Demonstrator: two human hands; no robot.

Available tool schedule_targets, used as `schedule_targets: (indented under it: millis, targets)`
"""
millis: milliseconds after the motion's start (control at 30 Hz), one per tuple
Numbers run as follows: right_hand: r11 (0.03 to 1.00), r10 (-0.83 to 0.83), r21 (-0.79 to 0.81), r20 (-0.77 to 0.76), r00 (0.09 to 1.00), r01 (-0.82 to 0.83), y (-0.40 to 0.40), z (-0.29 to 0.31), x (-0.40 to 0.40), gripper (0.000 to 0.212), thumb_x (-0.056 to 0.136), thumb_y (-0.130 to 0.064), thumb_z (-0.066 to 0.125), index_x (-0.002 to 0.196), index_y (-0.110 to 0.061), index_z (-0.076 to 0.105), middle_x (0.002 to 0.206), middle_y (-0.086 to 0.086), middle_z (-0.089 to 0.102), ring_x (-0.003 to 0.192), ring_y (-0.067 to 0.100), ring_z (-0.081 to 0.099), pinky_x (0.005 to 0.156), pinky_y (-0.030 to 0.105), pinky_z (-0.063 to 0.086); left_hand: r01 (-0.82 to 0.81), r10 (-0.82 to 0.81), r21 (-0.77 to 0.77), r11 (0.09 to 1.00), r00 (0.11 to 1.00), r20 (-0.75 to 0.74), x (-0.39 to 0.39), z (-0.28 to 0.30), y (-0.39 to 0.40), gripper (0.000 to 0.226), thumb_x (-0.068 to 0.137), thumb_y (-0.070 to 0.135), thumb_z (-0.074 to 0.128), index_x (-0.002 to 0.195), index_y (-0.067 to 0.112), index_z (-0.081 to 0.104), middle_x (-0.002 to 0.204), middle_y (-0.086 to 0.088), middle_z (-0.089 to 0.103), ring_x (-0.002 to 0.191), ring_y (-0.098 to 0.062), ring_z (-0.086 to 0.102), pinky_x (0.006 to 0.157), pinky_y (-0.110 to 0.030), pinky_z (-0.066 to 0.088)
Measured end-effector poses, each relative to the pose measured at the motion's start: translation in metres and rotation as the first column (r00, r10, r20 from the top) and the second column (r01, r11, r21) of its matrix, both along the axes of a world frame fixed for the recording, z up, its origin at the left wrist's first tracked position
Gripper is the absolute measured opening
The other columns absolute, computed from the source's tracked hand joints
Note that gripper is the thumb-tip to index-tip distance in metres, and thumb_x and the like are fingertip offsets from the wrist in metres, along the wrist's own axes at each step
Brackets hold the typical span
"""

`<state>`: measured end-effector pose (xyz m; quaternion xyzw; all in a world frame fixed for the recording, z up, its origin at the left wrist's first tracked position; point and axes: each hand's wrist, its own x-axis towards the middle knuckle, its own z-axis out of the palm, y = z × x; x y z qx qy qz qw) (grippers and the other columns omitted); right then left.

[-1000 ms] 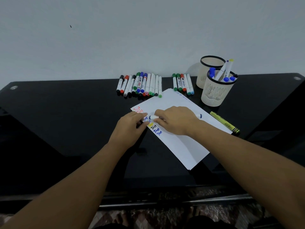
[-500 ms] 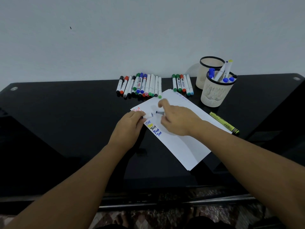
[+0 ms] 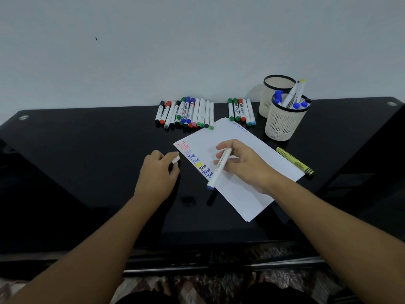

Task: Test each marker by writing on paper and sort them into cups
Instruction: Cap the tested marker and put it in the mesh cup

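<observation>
1. The table (image 3: 87,161) is black and glossy and stands against a pale wall.
2. The left hand (image 3: 160,172) rests on the table just left of the paper, its fingers curled round a white cap (image 3: 176,159).
3. A long row (image 3: 186,114) of markers lies at the back of the table, left of centre.
4. The paper (image 3: 241,189) lies at a slant in the middle, with "Test" written down its left edge in red, blue and black.
5. The right hand (image 3: 245,165) grips an uncapped white marker (image 3: 219,170), blue tip down at the paper's left edge.
6. A short row (image 3: 241,111) of markers lies behind the paper.
7. Two mesh cups stand at the back right: the front cup (image 3: 282,126) holds several markers; nothing shows above the rim of the back cup (image 3: 271,93).
8. A yellow marker (image 3: 294,160) lies just right of the paper.
</observation>
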<state>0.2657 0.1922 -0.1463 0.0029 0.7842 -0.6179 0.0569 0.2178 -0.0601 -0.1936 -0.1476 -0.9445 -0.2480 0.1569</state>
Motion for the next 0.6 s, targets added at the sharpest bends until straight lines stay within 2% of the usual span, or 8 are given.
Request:
schedule_targets:
  millis: [100,167,267,300,367,433,500,600]
  targets:
    - [0.998,-0.035,0.042,-0.064,0.997,0.038,-0.003,-0.003,0.004,0.024,0.099,-0.002,0.062,0.111,-0.022,0.058,0.103,0.005,0.061,0.085,0.016,0.067,0.084,0.036,0.055,0.000,-0.002,0.055,0.998,0.999,0.032,0.004,-0.005,-0.005,0.038,0.098,0.023,0.064,0.137,0.024,0.064,0.099,0.002,0.049,0.095,-0.016,0.046,0.079,-0.030,0.045]
    - [0.998,-0.063,-0.005,-0.113,0.992,0.063,-0.008,-0.001,0.005,0.009,0.105,-0.018,0.058,0.113,-0.023,0.056,0.095,0.001,0.058,0.079,0.013,0.065,0.084,0.035,0.058,0.003,-0.004,0.045,0.999,1.000,0.029,0.003,-0.004,-0.003,0.040,0.098,0.024,0.063,0.138,0.024,0.063,0.100,0.002,0.050,0.094,-0.016,0.047,0.081,-0.036,0.050]
    - [0.991,-0.112,0.057,-0.175,0.978,0.123,-0.012,0.005,0.010,0.020,0.107,-0.045,0.049,0.118,-0.035,0.063,0.077,-0.011,0.059,0.073,0.008,0.054,0.077,0.030,0.051,0.028,-0.028,0.003,1.000,1.000,0.005,0.002,-0.003,0.000,0.047,0.097,0.027,0.064,0.143,0.025,0.057,0.101,0.001,0.049,0.093,-0.018,0.048,0.081,-0.043,0.053]
    - [0.987,-0.122,0.083,-0.184,0.975,0.139,-0.013,0.003,0.012,0.023,0.105,-0.051,0.051,0.116,-0.038,0.067,0.078,-0.008,0.062,0.075,0.012,0.053,0.078,0.031,0.048,0.042,-0.042,-0.006,0.999,0.999,0.000,0.001,-0.004,-0.001,0.049,0.097,0.032,0.064,0.144,0.027,0.056,0.102,0.001,0.049,0.093,-0.018,0.047,0.081,-0.042,0.053]
    - [0.983,-0.130,0.106,-0.182,0.975,0.150,-0.013,-0.004,0.018,0.032,0.099,-0.058,0.056,0.111,-0.033,0.072,0.082,0.005,0.061,0.075,0.020,0.051,0.077,0.038,0.046,0.092,-0.093,-0.038,0.995,0.995,-0.031,0.002,-0.005,-0.001,0.049,0.097,0.043,0.060,0.145,0.031,0.055,0.106,0.000,0.048,0.095,-0.018,0.046,0.082,-0.042,0.052]
    - [0.983,-0.146,0.087,-0.159,0.976,0.161,-0.015,-0.013,0.023,0.028,0.098,-0.052,0.059,0.109,-0.031,0.074,0.086,0.009,0.062,0.077,0.018,0.055,0.081,0.048,0.051,0.149,-0.155,-0.098,0.984,0.986,-0.054,0.002,-0.005,-0.001,0.050,0.098,0.056,0.048,0.144,0.038,0.054,0.111,0.001,0.049,0.096,-0.017,0.044,0.082,-0.042,0.051]
    - [0.978,-0.173,0.091,-0.150,0.974,0.188,-0.016,-0.017,0.025,0.018,0.102,-0.039,0.060,0.111,-0.036,0.075,0.100,0.010,0.069,0.086,0.017,0.062,0.091,0.049,0.055,0.175,-0.182,-0.159,0.972,0.983,-0.035,0.001,-0.004,0.000,0.053,0.097,0.063,0.035,0.144,0.046,0.051,0.115,0.004,0.049,0.098,-0.017,0.043,0.084,-0.040,0.048]
    - [0.980,-0.172,0.079,-0.131,0.976,0.183,-0.016,-0.017,0.025,0.017,0.101,-0.035,0.062,0.109,-0.036,0.077,0.097,0.011,0.070,0.090,0.022,0.065,0.094,0.049,0.056,0.173,-0.178,-0.222,0.960,0.984,-0.002,-0.002,-0.004,0.000,0.053,0.096,0.067,0.026,0.142,0.053,0.050,0.119,0.007,0.045,0.101,-0.015,0.038,0.087,-0.036,0.044]
